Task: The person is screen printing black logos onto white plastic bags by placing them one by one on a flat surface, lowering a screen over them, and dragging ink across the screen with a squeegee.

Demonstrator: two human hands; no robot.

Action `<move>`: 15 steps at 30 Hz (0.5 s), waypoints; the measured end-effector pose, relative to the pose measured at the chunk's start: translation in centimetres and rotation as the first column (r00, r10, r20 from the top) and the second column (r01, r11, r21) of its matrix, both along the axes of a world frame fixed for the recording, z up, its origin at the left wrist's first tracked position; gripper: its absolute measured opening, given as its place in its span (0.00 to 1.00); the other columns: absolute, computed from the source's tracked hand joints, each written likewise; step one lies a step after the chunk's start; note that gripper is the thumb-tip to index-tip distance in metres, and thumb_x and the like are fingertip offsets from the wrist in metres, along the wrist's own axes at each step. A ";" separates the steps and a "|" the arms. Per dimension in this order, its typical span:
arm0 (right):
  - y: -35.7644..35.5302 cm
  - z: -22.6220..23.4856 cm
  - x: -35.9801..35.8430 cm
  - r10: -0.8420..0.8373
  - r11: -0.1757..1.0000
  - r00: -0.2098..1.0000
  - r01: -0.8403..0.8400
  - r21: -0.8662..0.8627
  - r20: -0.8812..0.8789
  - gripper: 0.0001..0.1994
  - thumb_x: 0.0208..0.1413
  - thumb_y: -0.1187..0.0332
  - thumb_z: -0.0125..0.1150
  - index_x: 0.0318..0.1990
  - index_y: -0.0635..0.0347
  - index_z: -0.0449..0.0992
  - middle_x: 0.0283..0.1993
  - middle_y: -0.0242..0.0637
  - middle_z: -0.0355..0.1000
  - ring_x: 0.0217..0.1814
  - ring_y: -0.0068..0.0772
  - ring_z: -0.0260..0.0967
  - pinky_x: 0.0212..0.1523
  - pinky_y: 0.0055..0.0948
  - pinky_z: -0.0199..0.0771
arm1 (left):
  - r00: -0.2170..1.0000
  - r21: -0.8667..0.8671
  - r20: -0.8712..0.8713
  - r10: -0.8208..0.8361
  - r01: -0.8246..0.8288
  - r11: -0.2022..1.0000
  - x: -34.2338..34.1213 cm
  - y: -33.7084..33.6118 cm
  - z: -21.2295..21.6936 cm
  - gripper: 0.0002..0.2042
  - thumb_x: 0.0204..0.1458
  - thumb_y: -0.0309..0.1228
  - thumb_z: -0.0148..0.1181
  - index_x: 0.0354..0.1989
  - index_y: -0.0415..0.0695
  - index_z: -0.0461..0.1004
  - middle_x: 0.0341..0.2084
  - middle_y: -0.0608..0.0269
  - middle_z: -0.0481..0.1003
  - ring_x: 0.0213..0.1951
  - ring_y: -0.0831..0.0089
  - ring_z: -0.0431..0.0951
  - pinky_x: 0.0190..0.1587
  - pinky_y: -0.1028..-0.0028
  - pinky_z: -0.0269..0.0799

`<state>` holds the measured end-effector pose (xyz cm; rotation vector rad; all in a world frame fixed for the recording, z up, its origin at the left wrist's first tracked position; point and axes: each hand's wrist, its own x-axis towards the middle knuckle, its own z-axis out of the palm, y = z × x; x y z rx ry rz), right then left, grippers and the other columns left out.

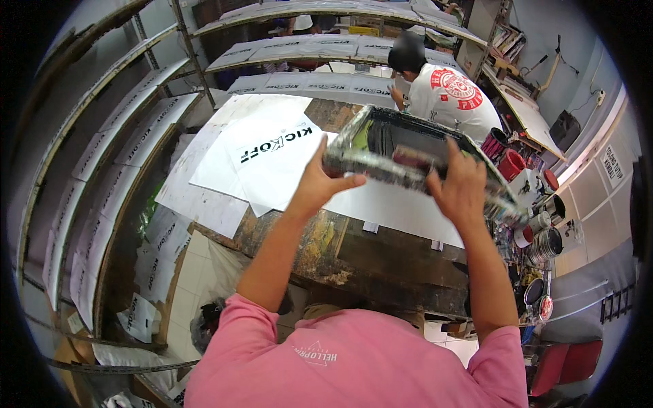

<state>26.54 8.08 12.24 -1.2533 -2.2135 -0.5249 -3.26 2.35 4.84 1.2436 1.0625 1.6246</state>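
A screen printing frame [384, 173], its edges wrapped in tape and smeared with dark ink, is tilted up over the worktable. Its left corner sits in my left hand [316, 182], with the thumb along the near side. My right hand [462, 182] grips the near side farther right, with fingers reaching over the rim. Inside the frame, close to the right fingers, lies a reddish-brown bar [413, 156], perhaps a squeegee. Left of the frame, white sheets [275, 166] lie overlapped on the table, the top one with black print. Another white sheet [388, 207] is partly under the frame.
The worn wooden table [320, 248] is ink-stained. Racks of printed sheets [129, 153] stand at the left and back. A person in a white shirt [452, 98] is beyond the frame. Ink tubs [544, 241] crowd the right side, near a red chair [564, 364].
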 end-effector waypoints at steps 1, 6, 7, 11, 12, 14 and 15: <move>-1.0 -1.5 0.6 0.039 0.998 0.999 -0.040 -0.053 -0.012 0.37 0.59 0.53 0.66 0.72 0.63 0.67 0.47 0.45 0.76 0.53 0.49 0.71 0.60 0.51 0.65 | 0.980 -0.073 -0.177 0.091 -0.105 0.992 0.4 -1.0 -0.7 0.55 0.45 0.36 0.86 0.79 0.35 0.54 0.51 0.53 0.81 0.54 0.64 0.82 0.54 0.64 0.79; -1.6 -7.8 3.7 0.251 0.830 0.966 -0.181 -0.527 0.064 0.22 0.61 0.53 0.68 0.56 0.56 0.81 0.46 0.48 0.78 0.51 0.55 0.74 0.55 0.55 0.72 | 0.860 -0.174 -0.483 0.167 -0.281 0.944 0.7 -4.8 -8.4 0.45 0.29 0.48 0.91 0.59 0.38 0.80 0.50 0.52 0.81 0.56 0.56 0.81 0.60 0.58 0.75; -1.8 -9.0 4.0 0.232 0.780 0.973 -0.191 -0.596 -0.008 0.19 0.62 0.53 0.68 0.53 0.56 0.82 0.45 0.49 0.79 0.50 0.56 0.75 0.53 0.55 0.73 | 0.810 -0.180 -0.565 0.159 -0.309 0.934 0.6 -5.3 -10.0 0.45 0.28 0.49 0.91 0.58 0.39 0.81 0.50 0.53 0.81 0.54 0.55 0.80 0.60 0.57 0.74; -3.7 -13.5 3.9 0.212 0.722 0.973 -0.215 -0.658 -0.085 0.20 0.61 0.51 0.69 0.49 0.57 0.82 0.42 0.48 0.80 0.46 0.55 0.78 0.49 0.51 0.79 | 0.522 -0.117 -0.838 0.158 -0.456 0.882 0.5 -5.9 -14.4 0.47 0.22 0.53 0.91 0.56 0.42 0.82 0.47 0.55 0.75 0.51 0.53 0.76 0.58 0.58 0.72; -4.3 -14.5 3.6 0.197 0.755 0.977 -0.201 -0.625 -0.078 0.20 0.60 0.52 0.71 0.50 0.57 0.82 0.42 0.46 0.79 0.46 0.53 0.78 0.48 0.50 0.80 | 0.515 -0.092 -0.839 0.176 -0.453 0.887 0.6 -5.8 -14.8 0.47 0.21 0.52 0.91 0.56 0.42 0.82 0.47 0.55 0.74 0.52 0.54 0.75 0.58 0.57 0.72; -4.9 -16.0 2.9 0.169 0.803 0.985 -0.148 -0.577 -0.017 0.21 0.58 0.53 0.73 0.52 0.56 0.82 0.42 0.43 0.78 0.46 0.50 0.77 0.47 0.47 0.81 | 0.523 -0.151 -0.844 0.119 -0.445 0.883 0.5 -5.5 -14.9 0.48 0.20 0.52 0.91 0.56 0.41 0.82 0.46 0.55 0.71 0.53 0.54 0.72 0.59 0.57 0.71; -4.8 -16.5 2.6 0.163 0.808 0.987 -0.136 -0.574 -0.005 0.22 0.56 0.54 0.74 0.53 0.55 0.82 0.43 0.42 0.77 0.47 0.49 0.76 0.47 0.46 0.80 | 0.560 -0.205 -0.825 0.081 -0.429 0.880 0.4 -5.4 -14.8 0.49 0.19 0.51 0.91 0.56 0.41 0.81 0.47 0.55 0.70 0.53 0.53 0.71 0.59 0.57 0.70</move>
